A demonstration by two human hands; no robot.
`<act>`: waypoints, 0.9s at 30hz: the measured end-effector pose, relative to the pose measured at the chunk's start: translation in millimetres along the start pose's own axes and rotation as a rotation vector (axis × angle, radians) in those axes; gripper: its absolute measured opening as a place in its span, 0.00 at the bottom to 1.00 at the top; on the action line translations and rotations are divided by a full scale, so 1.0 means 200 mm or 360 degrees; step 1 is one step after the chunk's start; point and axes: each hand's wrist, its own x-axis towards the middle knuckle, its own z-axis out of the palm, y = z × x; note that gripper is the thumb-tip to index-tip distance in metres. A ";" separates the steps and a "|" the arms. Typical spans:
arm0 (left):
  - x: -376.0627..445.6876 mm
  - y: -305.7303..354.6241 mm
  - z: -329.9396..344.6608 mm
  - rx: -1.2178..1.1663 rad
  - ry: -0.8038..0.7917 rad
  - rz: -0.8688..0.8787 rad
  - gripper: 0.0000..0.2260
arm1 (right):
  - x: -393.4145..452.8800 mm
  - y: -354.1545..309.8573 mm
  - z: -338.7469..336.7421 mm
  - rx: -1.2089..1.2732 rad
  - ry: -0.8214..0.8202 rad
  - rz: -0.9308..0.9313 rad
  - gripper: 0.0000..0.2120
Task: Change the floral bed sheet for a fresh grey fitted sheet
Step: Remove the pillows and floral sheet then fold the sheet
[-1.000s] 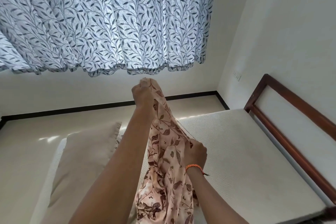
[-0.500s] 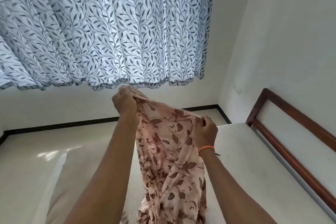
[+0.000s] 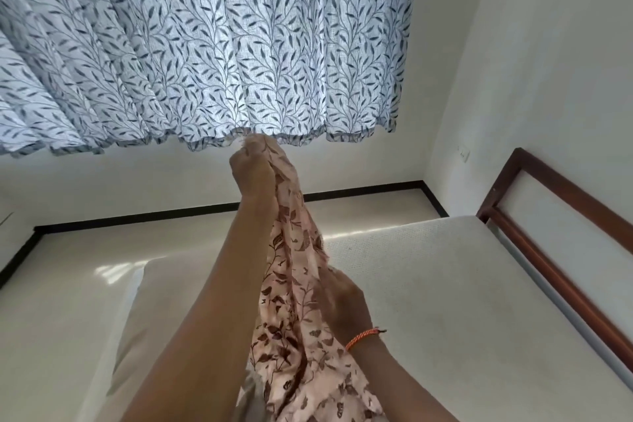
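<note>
Raised high, the left hand (image 3: 252, 171) grips the top edge of the pink cotton bed sheet with brown leaf print (image 3: 294, 301), while the right hand (image 3: 344, 300) (an orange thread bracelet (image 3: 362, 338) at its wrist) clutches the same cloth lower down. It hangs gathered over the bare white mattress (image 3: 445, 284), beside a beige pillow (image 3: 161, 319).

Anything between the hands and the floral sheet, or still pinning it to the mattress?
No. The left hand grips the floral sheet high, the right hand lower down; the visible mattress is bare.
</note>
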 end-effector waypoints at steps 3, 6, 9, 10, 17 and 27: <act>-0.03 -0.02 0.01 -0.0012 0.0015 -0.0025 0.15 | -0.05 -0.04 0.07 0.0078 -0.0110 0.0005 0.13; -0.04 -0.04 -0.01 -0.0013 -0.0019 -0.0024 0.14 | -0.07 -0.08 0.08 0.0231 -0.0189 0.0127 0.20; -0.07 -0.03 -0.01 -0.0018 -0.0057 -0.0013 0.14 | -0.06 -0.08 0.06 0.0168 0.0007 0.0133 0.24; -0.07 -0.02 -0.01 -0.0022 -0.0064 -0.0004 0.14 | -0.05 -0.09 0.05 0.0095 0.0126 0.0062 0.23; -0.03 -0.02 -0.05 -0.0002 -0.0100 0.0027 0.11 | 0.10 -0.07 -0.06 0.0537 0.1021 0.0624 0.07; -0.03 -0.04 -0.02 -0.0048 -0.0084 0.0029 0.11 | 0.22 0.17 0.03 -0.0002 0.0306 0.0783 0.07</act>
